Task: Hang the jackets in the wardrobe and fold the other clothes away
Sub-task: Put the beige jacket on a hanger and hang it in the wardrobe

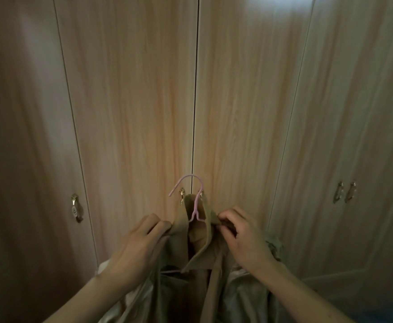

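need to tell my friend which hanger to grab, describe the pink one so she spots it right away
Face the closed wooden wardrobe doors and find the centre seam with its two small brass handles. Just below, a tan jacket is held between the left hand and right hand. The pink hanger rises from its collar, the only pink thing there.

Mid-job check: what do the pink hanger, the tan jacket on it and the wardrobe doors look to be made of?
Thin pink hanger: probably coated wire or plastic; slim, smooth, matte rod. Tan collared jacket: soft woven cloth, matte, creasing where the left hand and right hand pinch it. Pale wood-grain wardrobe doors: wood or laminate, slight sheen.
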`<act>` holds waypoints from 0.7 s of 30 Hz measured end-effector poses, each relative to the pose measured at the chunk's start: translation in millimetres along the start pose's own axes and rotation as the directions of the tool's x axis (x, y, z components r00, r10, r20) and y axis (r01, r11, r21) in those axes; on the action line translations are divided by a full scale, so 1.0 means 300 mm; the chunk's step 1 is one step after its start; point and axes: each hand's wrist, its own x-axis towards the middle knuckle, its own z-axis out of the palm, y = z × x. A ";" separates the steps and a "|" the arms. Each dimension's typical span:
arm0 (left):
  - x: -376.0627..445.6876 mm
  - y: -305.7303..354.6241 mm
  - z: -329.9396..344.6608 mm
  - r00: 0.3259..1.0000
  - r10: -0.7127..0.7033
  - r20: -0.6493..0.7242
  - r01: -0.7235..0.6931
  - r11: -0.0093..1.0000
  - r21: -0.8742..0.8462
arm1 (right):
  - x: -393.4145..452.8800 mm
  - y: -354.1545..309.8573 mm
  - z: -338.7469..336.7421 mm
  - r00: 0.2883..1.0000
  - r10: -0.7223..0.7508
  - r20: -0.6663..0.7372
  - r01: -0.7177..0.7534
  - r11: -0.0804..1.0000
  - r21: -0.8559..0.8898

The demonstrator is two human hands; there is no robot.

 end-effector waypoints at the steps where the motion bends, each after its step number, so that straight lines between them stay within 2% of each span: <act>1: -0.017 -0.005 0.021 1.000 -0.020 0.003 0.020 1.000 -0.023 | -0.008 0.005 0.013 1.000 0.004 0.019 -0.003 0.999 -0.035; 6: -0.070 -0.028 0.109 0.996 -0.085 0.037 0.086 0.996 -0.026 | 0.004 0.051 0.064 0.984 0.077 0.161 -0.059 0.991 -0.117; 10: -0.076 -0.071 0.164 0.989 -0.118 0.093 0.117 0.993 0.025 | 0.073 0.111 0.083 0.946 0.112 0.303 -0.121 0.993 0.014; 14: -0.049 -0.122 0.217 0.994 -0.095 0.059 0.092 0.994 0.055 | 0.180 0.204 0.118 0.961 0.095 0.259 -0.129 0.985 0.119; 17: -0.015 -0.138 0.244 0.994 -0.100 0.042 0.097 0.993 0.067 | 0.294 0.307 0.167 0.969 0.099 0.227 -0.112 0.993 0.046; 21: 0.021 -0.164 0.283 0.990 -0.138 0.024 0.134 0.983 0.125 | 0.430 0.473 0.279 0.963 0.065 0.261 -0.038 0.994 -0.104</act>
